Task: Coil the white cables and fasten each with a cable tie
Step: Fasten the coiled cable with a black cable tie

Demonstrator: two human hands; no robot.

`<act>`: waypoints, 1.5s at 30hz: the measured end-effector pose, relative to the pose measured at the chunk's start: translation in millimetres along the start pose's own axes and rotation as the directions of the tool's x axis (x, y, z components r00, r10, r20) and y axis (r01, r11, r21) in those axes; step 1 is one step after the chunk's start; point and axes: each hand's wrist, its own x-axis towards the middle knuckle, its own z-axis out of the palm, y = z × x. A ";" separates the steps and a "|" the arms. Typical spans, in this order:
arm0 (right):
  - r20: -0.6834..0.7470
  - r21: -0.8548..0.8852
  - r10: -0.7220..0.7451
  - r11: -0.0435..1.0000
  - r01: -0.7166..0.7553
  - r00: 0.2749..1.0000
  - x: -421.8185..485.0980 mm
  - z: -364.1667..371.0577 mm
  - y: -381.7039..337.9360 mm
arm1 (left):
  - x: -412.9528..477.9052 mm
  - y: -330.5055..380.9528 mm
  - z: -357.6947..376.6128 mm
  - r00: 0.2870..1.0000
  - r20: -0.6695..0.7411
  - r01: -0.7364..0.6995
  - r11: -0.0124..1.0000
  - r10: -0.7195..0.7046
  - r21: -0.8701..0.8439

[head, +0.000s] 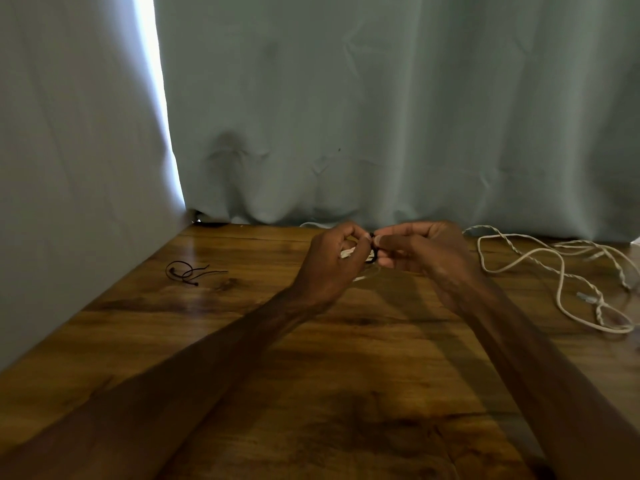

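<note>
My left hand (332, 261) and my right hand (422, 251) meet above the far middle of the wooden table (311, 375). The left hand's fingers curl round a small bundle of white cable (347, 253), mostly hidden in the palm. A black cable tie (371, 258) loops between the two hands, and the fingertips of both pinch it. A second white cable (561, 271) lies loose and tangled on the table to the right. Spare black cable ties (188, 271) lie on the table to the left.
A pale grey-green curtain (381, 116) hangs along the back edge of the table and down its left side, with a bright gap of light at the left. A strand of white cable trails on the table below the hands.
</note>
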 end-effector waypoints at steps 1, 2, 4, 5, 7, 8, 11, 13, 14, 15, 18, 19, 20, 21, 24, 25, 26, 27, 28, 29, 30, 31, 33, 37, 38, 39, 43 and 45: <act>0.007 0.008 0.019 1.000 -0.019 1.000 0.2 -0.9 -0.5 | 0.1 -0.4 -1.3 0.999 0.013 -0.031 0.999 0.031 0.041; 0.019 0.013 0.038 0.999 -0.038 0.999 0.4 -2.1 -0.8 | 0.0 -0.8 -2.3 0.997 0.031 -0.066 0.994 0.064 0.082; 0.067 0.017 0.068 0.997 -0.070 0.995 1.0 -5.7 -1.6 | -0.3 -1.2 -2.8 0.992 0.067 -0.118 0.985 0.110 0.129; 0.103 0.020 0.086 0.996 -0.088 0.991 1.5 -7.8 -1.8 | -0.6 -1.0 -2.7 0.989 0.084 -0.134 0.982 0.124 0.134; 0.177 0.023 0.127 0.991 -0.133 0.976 2.5 -11.9 -2.5 | -0.7 -1.0 -2.0 0.982 0.108 -0.169 0.976 0.155 0.140; 0.200 0.023 0.143 0.988 -0.150 0.969 3.1 -13.8 -2.8 | -0.6 -0.8 -1.6 0.979 0.114 -0.183 0.972 0.167 0.146; 0.209 0.034 0.163 0.984 -0.174 0.964 5.3 -17.7 -3.3 | 0.6 0.5 -1.7 0.979 0.124 -0.178 0.974 0.161 0.138; 0.203 0.051 0.161 0.983 -0.175 0.966 6.5 -19.0 -2.5 | 1.4 0.9 -3.2 0.981 0.130 -0.163 0.979 0.146 0.125; 0.201 0.057 0.162 0.983 -0.177 0.966 7.0 -19.5 -2.0 | 1.6 0.8 -3.9 0.981 0.133 -0.160 0.979 0.143 0.124; 0.204 0.059 0.165 0.982 -0.180 0.965 7.3 -19.8 -1.7 | 1.7 0.4 -5.0 0.980 0.138 -0.159 0.979 0.141 0.127; 0.240 0.077 0.166 0.979 -0.189 0.956 8.6 -21.6 -0.7 | 3.1 -1.7 -8.3 0.977 0.158 -0.162 0.978 0.140 0.133; 0.251 0.079 0.168 0.978 -0.193 0.953 9.0 -22.3 -0.6 | 3.6 -2.2 -9.0 0.975 0.165 -0.171 0.975 0.147 0.141; 0.257 0.069 0.170 0.979 -0.194 0.951 9.4 -23.3 -0.4 | 3.7 -2.3 -9.4 0.971 0.173 -0.190 0.970 0.162 0.155; 0.255 0.039 0.170 0.982 -0.185 0.952 9.5 -23.9 -0.2 | 3.7 -2.2 -9.6 0.965 0.188 -0.214 0.962 0.181 0.172; 0.239 -0.155 0.128 0.984 -0.092 0.963 9.9 -24.8 1.9 | 1.7 -2.6 -8.8 0.942 0.271 -0.258 0.944 0.198 0.208; 0.232 -0.218 0.103 0.975 -0.051 0.967 10.2 -24.2 2.9 | 1.4 -2.7 -8.5 0.938 0.288 -0.260 0.942 0.194 0.212; 0.223 -0.265 0.074 0.964 -0.013 0.972 10.6 -23.0 4.0 | 1.6 -2.5 -8.2 0.938 0.291 -0.256 0.943 0.190 0.212; 0.211 -0.293 0.044 0.956 0.020 0.977 10.9 -21.3 4.7 | 2.0 -1.1 -8.0 0.942 0.283 -0.244 0.948 0.181 0.205; 0.197 -0.302 0.015 0.952 0.046 0.980 11.0 -19.8 5.3 | 2.7 0.2 -7.8 0.950 0.269 -0.215 0.958 0.160 0.189; 0.182 -0.292 -0.012 0.954 0.066 0.983 11.0 -17.8 5.5 | 3.0 1.7 -7.2 0.960 0.254 -0.163 0.974 0.119 0.157; 0.166 -0.267 -0.040 0.960 0.084 0.985 10.8 -15.8 5.7 | 2.5 3.1 -6.1 0.967 0.248 -0.080 0.991 0.052 0.105; 0.149 -0.238 -0.070 0.966 0.104 0.986 10.4 -14.0 5.6 | 1.4 4.2 -4.8 0.966 0.257 0.028 0.999 -0.033 0.026; 0.114 -0.195 -0.126 0.970 0.147 0.985 9.7 -11.1 5.1 | -0.4 4.7 -2.7 0.926 0.326 0.258 0.949 -0.189 -0.181; 0.106 -0.148 -0.175 0.971 0.190 0.979 7.7 -7.0 6.0 | 0.8 2.2 0.4 0.889 0.348 0.406 0.861 -0.297 -0.304; 0.118 -0.154 -0.185 0.967 0.202 0.976 7.1 -6.3 6.5 | 0.3 2.4 1.2 0.895 0.318 0.401 0.875 -0.312 -0.271; 0.131 -0.172 -0.200 0.960 0.221 0.971 6.4 -5.1 6.9 | -0.8 3.1 2.0 0.904 0.286 0.386 0.895 -0.318 -0.225; 0.165 -0.232 -0.319 0.907 0.351 0.933 3.5 1.1 6.7 | 0.2 -2.3 3.1 0.943 0.157 0.305 0.950 -0.292 -0.063; 0.195 -0.241 -0.366 0.881 0.406 0.910 1.3 5.7 6.2 | 2.9 -5.3 2.2 0.967 0.092 0.241 0.971 -0.238 -0.014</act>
